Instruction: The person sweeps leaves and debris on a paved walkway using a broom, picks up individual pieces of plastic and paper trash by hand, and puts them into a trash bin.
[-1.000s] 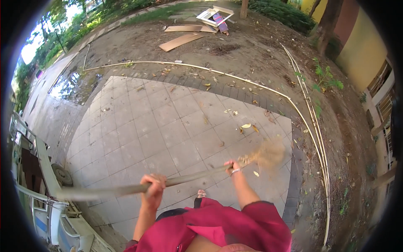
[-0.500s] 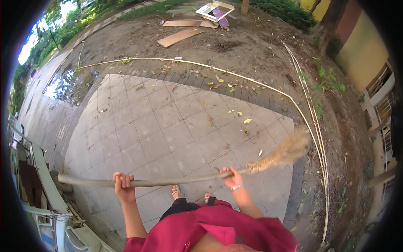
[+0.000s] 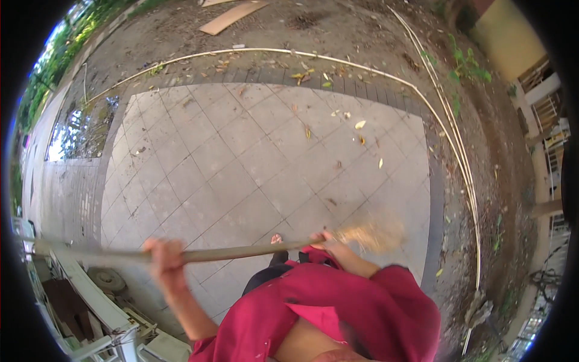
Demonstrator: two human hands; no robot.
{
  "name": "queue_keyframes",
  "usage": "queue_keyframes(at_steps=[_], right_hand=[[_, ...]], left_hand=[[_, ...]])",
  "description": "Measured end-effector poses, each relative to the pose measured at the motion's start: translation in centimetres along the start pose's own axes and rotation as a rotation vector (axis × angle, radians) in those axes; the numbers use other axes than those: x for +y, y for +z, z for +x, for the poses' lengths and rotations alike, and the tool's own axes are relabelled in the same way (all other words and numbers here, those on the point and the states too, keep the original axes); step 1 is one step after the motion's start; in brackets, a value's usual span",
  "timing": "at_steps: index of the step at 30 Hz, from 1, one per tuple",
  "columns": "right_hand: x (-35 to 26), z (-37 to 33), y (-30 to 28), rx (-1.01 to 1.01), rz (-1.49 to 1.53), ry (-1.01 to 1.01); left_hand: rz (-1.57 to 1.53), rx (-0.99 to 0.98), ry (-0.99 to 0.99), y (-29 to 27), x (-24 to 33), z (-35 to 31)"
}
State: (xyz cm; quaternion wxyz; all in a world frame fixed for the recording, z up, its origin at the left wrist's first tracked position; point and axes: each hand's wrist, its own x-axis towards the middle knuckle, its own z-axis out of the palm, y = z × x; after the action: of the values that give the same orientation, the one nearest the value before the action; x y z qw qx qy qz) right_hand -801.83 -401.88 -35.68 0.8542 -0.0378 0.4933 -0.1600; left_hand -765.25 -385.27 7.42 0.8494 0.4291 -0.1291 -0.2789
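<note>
Gripping the broom, both hands were clenched around its long wooden handle: the left hand near mid-shaft, the right hand just behind the bristles. The long axis ran nearly horizontal, bristle end pointing right and blurred above the paved tiles, the butt end pointing left.

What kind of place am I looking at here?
Most likely an outdoor yard or courtyard: grey paving slabs bordered by bare dirt, with fallen leaves scattered about. Both hands, left and right, grip a long-handled broom.
</note>
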Motion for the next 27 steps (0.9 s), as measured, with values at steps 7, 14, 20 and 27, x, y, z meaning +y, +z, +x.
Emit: queue_keyframes(at_steps=[7,14,20,27], right_hand=[[-14.6,9.4,26.4,-0.405,-0.110,-0.085],[-17.5,0.9,32.8,-0.376,0.226,-0.159],[-18.2,0.2,20.7,-0.005,0.426,-0.272],[-29.2,7.2,5.7,0.452,0.656,-0.210]], left_hand=[[0.172,-0.297,0.433,2.4,5.4,-2.5],[-0.022,-0.361,0.544,-1.5,5.9,0.5],[-0.290,-0.145,0.282,-4.2,-1.1,9.6],[-0.215,-0.183,-0.202,10.2,-18.1,19.8]])
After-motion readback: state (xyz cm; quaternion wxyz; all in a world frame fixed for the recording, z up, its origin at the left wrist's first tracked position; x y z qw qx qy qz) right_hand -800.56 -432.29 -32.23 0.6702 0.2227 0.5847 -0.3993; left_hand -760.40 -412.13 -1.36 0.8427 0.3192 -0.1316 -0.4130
